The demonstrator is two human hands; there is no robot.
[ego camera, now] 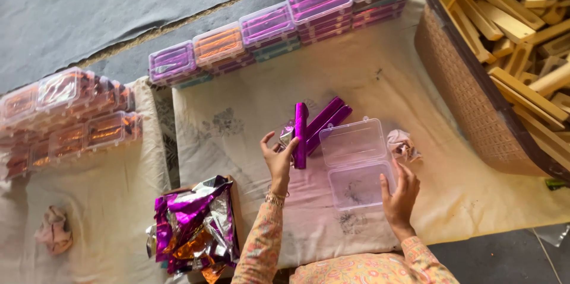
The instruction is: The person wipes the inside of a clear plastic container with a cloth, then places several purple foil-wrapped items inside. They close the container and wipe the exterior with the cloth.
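Note:
My left hand (279, 159) grips a purple foil-wrapped stick (301, 135), holding it upright on the cloth. Two more purple wrapped sticks (326, 119) lie slanted just behind it, with a bit of crumpled foil (287, 135) by my fingers. My right hand (401, 192) rests on the right edge of an open clear plastic box (359, 186), whose lid (352, 140) is folded back flat. The box looks empty.
A row of stacked clear boxes (267, 29) filled with purple and orange sticks runs along the back. More filled boxes (65, 115) sit at left. A carton of foil sheets (193, 224) is near my left elbow. A woven basket (475, 100) of bare wooden sticks stands right. A crumpled cloth (402, 144) lies beside the box.

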